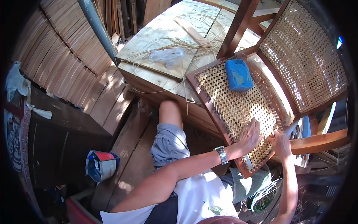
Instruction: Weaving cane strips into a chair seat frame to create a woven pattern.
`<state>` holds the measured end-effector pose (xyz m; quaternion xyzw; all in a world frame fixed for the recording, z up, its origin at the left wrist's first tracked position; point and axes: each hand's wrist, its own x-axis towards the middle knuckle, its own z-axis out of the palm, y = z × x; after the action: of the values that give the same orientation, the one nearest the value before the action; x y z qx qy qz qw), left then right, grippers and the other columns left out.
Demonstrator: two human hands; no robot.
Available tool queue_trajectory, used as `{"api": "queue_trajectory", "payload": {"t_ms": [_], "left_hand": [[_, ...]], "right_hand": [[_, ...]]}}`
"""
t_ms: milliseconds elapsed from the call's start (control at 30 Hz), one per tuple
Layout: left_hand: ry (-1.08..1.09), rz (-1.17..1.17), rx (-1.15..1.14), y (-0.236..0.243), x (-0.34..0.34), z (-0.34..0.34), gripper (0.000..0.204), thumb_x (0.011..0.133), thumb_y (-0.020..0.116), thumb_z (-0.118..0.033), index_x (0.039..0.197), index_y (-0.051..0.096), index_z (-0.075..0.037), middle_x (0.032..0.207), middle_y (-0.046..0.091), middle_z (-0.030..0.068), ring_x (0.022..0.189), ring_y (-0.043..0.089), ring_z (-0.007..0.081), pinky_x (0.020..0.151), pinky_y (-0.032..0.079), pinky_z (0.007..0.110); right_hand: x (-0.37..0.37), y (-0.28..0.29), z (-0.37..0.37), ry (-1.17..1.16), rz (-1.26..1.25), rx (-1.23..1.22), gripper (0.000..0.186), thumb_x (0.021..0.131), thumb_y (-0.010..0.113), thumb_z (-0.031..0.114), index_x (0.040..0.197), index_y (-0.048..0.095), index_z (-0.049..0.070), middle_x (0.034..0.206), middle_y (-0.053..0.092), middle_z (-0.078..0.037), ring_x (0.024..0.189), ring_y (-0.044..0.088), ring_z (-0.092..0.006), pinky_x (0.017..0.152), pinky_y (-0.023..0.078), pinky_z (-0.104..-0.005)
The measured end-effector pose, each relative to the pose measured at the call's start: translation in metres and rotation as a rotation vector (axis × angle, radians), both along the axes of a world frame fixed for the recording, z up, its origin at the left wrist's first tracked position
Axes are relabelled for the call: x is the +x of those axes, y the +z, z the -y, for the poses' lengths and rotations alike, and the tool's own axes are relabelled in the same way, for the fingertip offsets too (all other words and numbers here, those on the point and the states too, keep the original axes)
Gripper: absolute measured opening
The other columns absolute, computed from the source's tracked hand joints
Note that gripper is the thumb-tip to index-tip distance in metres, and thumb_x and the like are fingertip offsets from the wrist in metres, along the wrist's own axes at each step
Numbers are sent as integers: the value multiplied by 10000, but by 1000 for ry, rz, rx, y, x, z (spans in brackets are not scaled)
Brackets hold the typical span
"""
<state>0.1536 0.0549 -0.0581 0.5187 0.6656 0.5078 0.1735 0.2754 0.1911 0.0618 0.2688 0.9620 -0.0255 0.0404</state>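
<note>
Evidently, the wooden chair (212,108) takes up the right of the frame, its cane seat (244,102) right of centre, bearing a blue block (238,75). Good work here probably calls for even tension, easing rather than yanking. The left hand (250,137) lies on the weave, fingers loosely extended; the right hand (280,143) bunches its fingers at the seat's lower-right edge, near the cane ends (275,114); I cannot tell whether it pinches one.

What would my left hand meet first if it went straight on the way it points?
Your left hand, over the tan woven cane seat, would probably meet the thin pale pegs along the seat's edge first; depth is unclear.
</note>
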Motion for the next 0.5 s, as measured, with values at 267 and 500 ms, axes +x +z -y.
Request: {"api": "queue_trajectory", "payload": {"t_ms": [267, 500], "left_hand": [[328, -552, 387, -36, 24, -24, 646, 845, 550, -19, 1429, 303, 104, 1484, 230, 407, 1282, 363, 549, 1065, 344, 605], [207, -562, 290, -27, 18, -7, 624, 793, 538, 35, 1382, 346, 109, 1463, 269, 387, 1216, 415, 503, 1015, 386, 579]], "right_hand": [[10, 0, -16, 2, -29, -86, 200, 853, 724, 146, 837, 634, -32, 856, 657, -225, 870, 655, -414, 748, 509, -475], [19, 22, -48, -18, 124, 149, 230, 825, 750, 171, 794, 630, -23, 762, 651, -231, 762, 660, -418, 673, 516, -494]]}}
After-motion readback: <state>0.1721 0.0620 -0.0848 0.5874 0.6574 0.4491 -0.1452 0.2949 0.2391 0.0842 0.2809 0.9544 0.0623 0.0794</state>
